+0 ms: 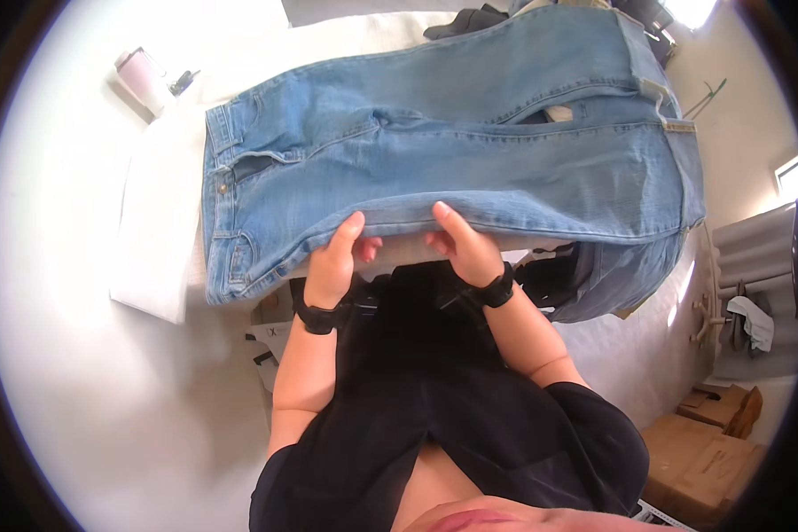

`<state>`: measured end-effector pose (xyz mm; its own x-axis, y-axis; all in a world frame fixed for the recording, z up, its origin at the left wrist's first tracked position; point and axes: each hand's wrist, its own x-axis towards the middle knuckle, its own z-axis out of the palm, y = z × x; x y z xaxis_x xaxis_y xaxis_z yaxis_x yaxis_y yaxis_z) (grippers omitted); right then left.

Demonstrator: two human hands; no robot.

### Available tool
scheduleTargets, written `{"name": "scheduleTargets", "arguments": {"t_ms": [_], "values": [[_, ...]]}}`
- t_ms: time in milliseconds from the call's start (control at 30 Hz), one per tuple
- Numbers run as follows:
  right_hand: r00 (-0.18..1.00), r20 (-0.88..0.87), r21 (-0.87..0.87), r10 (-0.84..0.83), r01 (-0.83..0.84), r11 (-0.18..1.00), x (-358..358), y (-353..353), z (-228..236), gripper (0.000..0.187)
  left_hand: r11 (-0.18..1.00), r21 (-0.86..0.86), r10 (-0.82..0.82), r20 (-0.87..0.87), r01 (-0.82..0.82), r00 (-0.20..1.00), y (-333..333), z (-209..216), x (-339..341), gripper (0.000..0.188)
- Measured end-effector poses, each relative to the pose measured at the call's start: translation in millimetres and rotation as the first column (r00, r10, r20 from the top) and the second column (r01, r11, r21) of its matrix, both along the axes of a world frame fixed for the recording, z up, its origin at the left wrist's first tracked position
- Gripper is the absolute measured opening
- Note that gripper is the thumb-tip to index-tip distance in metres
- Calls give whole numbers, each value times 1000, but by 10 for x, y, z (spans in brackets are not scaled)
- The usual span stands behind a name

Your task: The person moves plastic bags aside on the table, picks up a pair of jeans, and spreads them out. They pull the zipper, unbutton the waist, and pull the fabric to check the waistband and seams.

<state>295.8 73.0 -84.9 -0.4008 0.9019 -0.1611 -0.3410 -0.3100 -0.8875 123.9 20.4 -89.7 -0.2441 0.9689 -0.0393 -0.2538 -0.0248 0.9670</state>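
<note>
Blue jeans lie lengthwise across a white-covered table, their waistband on the left and their legs stretching right. The leg ends fold over at the far right, and denim hangs below the near right corner. My left hand grips the near side edge of the near leg, thumb on top and fingers underneath. A short way to its right, my right hand pinches the same edge in the same manner. Between the two thumbs the denim rises in a soft fold. Most of my fingers are hidden beneath the cloth.
A pink cylindrical container stands at the far left beside a small dark object. Dark fabric lies behind the jeans. Cardboard boxes sit on the floor at the lower right, below a grey curtain.
</note>
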Motion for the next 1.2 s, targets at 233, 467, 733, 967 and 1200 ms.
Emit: {"name": "scheduleTargets", "arguments": {"t_ms": [233, 467, 733, 967, 1200], "values": [[822, -88, -88, -562, 556, 827, 509, 193, 324, 19, 979, 98, 173, 55, -178, 983, 48, 213, -206, 27], [842, -34, 286, -538, 524, 802, 309, 635, 634, 17, 930, 174, 286, 208, -323, 935, 63, 220, -396, 23], [983, -152, -146, -104, 82, 986, 6, 819, 250, 23, 927, 122, 275, 423, -356, 863, 120, 8, -635, 27], [998, -38, 22, 54, -53, 998, 65, 551, -51, 22, 974, 130, 163, 178, -187, 970, 118, 63, -486, 38], [981, -159, -116, -108, 90, 989, 66, 509, -29, 17, 987, 93, 101, 248, -128, 964, 185, -78, -191, 34]]}}
